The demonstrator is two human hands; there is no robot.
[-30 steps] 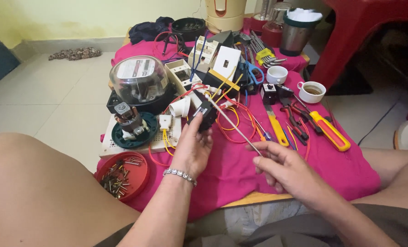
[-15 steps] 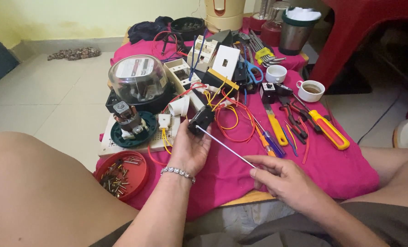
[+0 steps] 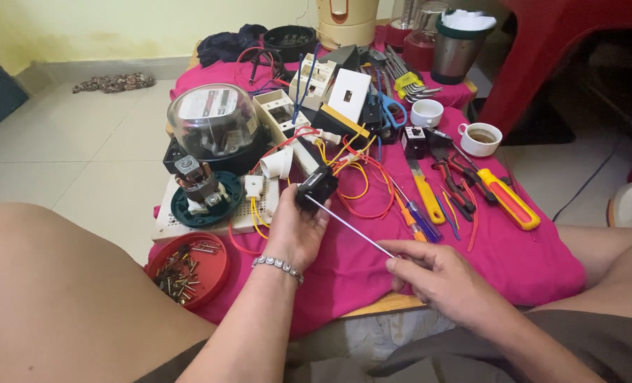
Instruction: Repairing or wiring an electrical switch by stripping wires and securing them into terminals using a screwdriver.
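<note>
Holding a small black part (image 3: 317, 187) above the middle of the table (image 3: 543, 266), the left hand (image 3: 296, 228) is closed round its near side, thumb and fingers clamped on it, a beaded bracelet (image 3: 278, 267) on the wrist. From the right, the right hand (image 3: 440, 278) pinches the near end of a thin metal rod (image 3: 348, 225), whose far tip touches the black part. The two hands are apart, joined only by that rod.

Red and yellow wires (image 3: 362, 174) loop just beyond the part, over the pink cloth (image 3: 344, 273) that covers the table. To the left lies a pale perforated board (image 3: 224, 216) carrying a green round base with a small motor (image 3: 202, 188). Behind it stands a meter under a clear glass dome (image 3: 213, 120), with a pale label at its top. At the near left corner a red round lid (image 3: 188, 269) holds screws.

To the right of the wires lie a yellow-handled screwdriver (image 3: 424, 191), red-handled pliers (image 3: 458, 188) and a larger yellow and red handled tool (image 3: 509, 200). Farther back are two white cups (image 3: 480, 138), blue-handled scissors (image 3: 390, 106), a white square switch plate (image 3: 349, 93) and a steel jar (image 3: 458, 46).

The person's bare knee (image 3: 68, 298) fills the near left.
</note>
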